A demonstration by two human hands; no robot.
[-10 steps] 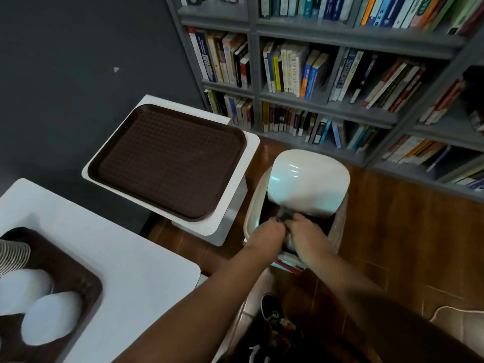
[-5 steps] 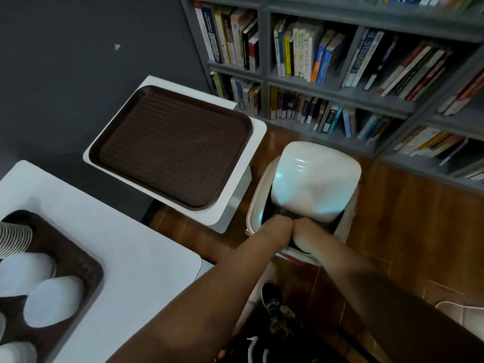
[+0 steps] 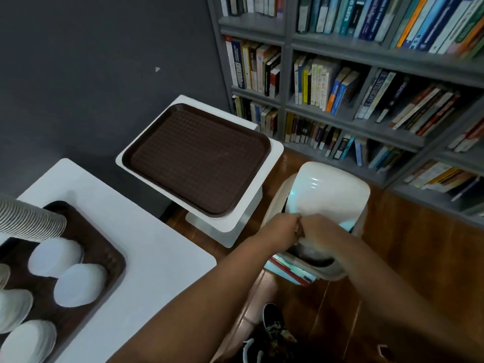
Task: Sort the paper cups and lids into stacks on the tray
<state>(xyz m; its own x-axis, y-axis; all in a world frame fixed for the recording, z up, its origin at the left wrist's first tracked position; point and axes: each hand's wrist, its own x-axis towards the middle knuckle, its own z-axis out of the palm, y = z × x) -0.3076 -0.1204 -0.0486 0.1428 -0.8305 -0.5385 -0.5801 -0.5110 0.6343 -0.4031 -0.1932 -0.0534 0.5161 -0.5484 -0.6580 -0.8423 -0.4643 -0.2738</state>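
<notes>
My left hand (image 3: 282, 227) and my right hand (image 3: 318, 229) meet knuckle to knuckle at the mouth of a white swing-lid bin (image 3: 330, 275), fingers curled downward. Just under my right hand shows a whitish rounded thing (image 3: 313, 247); both hands seem to grip it, and what it is I cannot tell. On the brown tray (image 3: 115, 260) at the lower left lie several white lid stacks (image 3: 80, 285) and a long stack of ribbed paper cups (image 3: 28, 218) on its side. A second brown tray (image 3: 199, 158) with nothing on it sits on a white stand (image 3: 235, 224).
The left tray rests on a white table (image 3: 157, 258). The bin's domed flap (image 3: 330, 189) rises behind my hands. A grey bookshelf (image 3: 366, 100) full of books lines the back right. My shoe (image 3: 275, 323) stands on the wooden floor below.
The camera has shifted, bringing more of the lid tray into view. My hands have stayed together at the bin mouth, and a whitish shape now shows beneath the right one.
</notes>
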